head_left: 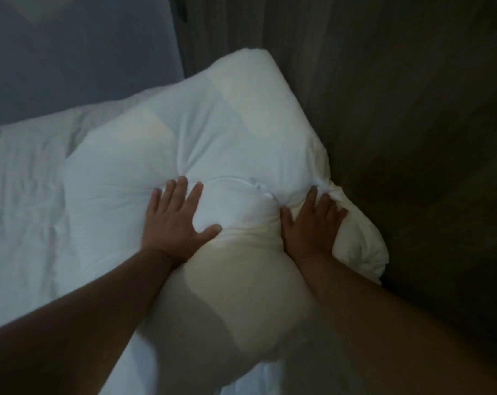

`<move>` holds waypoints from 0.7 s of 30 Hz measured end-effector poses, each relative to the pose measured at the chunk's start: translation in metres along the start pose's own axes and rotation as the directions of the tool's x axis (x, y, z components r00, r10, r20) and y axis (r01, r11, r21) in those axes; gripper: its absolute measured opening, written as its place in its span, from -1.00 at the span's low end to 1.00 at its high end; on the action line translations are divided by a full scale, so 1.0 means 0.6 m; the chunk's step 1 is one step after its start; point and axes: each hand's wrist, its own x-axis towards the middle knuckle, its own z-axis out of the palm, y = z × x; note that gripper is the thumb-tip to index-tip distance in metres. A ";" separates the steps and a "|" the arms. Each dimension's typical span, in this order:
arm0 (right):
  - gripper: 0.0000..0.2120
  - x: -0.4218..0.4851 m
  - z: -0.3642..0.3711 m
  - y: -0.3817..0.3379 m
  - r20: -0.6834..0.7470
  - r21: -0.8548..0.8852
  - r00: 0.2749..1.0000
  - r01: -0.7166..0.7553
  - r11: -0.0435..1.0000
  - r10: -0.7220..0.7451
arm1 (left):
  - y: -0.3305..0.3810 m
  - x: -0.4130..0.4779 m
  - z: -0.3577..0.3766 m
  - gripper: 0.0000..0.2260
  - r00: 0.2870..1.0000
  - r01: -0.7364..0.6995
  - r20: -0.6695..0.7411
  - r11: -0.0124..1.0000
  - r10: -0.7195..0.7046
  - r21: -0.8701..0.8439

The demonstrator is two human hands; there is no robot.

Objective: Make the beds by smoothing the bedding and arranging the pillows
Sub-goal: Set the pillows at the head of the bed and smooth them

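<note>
Between and under both palms lay the white pillow (213, 124), dented where they pushed and bulging beyond the fingertips and back between the forearms. The left hand (176, 220) lay flat on it, fingers spread, gripping nothing. The right hand (313, 223) pressed likewise, its straight fingers sunk into bunched cloth. Left of the hands spread creased bedding (22, 195); right of them stood a dark wall (412, 138). The step looked like plumping the pillow. Next it would need the dent evened out and the pillow squared against the wall.
</note>
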 end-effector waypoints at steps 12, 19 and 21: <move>-0.19 -0.014 -0.030 0.021 0.049 0.134 0.996 0.069 0.989 -0.076 | 0.150 -0.219 -0.047 0.07 0.924 0.356 0.167 0.934 -0.344 -0.042; -0.16 -0.019 -0.039 0.023 0.078 0.129 0.991 0.097 0.987 -0.107 | 0.137 -0.202 -0.017 0.08 0.914 0.347 0.238 0.937 -0.328 -0.042; -0.18 -0.024 -0.060 0.025 0.158 0.111 0.981 0.093 0.990 -0.110 | 0.135 -0.195 -0.024 0.08 0.907 0.337 0.283 0.941 -0.313 -0.038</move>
